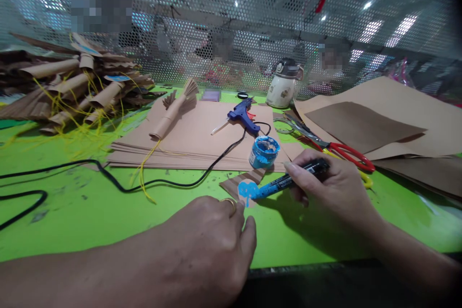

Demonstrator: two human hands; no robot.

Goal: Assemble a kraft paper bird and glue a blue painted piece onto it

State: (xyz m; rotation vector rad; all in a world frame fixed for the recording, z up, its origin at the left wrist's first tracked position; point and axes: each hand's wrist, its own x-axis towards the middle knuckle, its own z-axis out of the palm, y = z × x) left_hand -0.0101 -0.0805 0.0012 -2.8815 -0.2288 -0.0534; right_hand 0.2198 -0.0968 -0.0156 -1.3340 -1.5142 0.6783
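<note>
From the head camera, a green tabletop [108, 236] fills the foreground. The right hand [325, 178] grips a dark marker [285, 182] with a blue, paint-smeared front end, slanted down to the left. Its tip meets the right side of a small, rounded paper disc [247, 190] with a blue painted patch, near the table's front edge. The left hand [212, 236] is bent, fingertips at the disc's near edge; whether they pinch or only press, I cannot tell. Just behind the disc lies a striped brown paper piece [231, 185], and beyond it an open jar of blue paint [264, 153]. The disc looks light, thin and easily creased, its blue patch probably wet and smeary, so the bare rim seems the place to hold. The marker looks light and rigid, best grasped on its dark barrel, clear of the paint.
</note>
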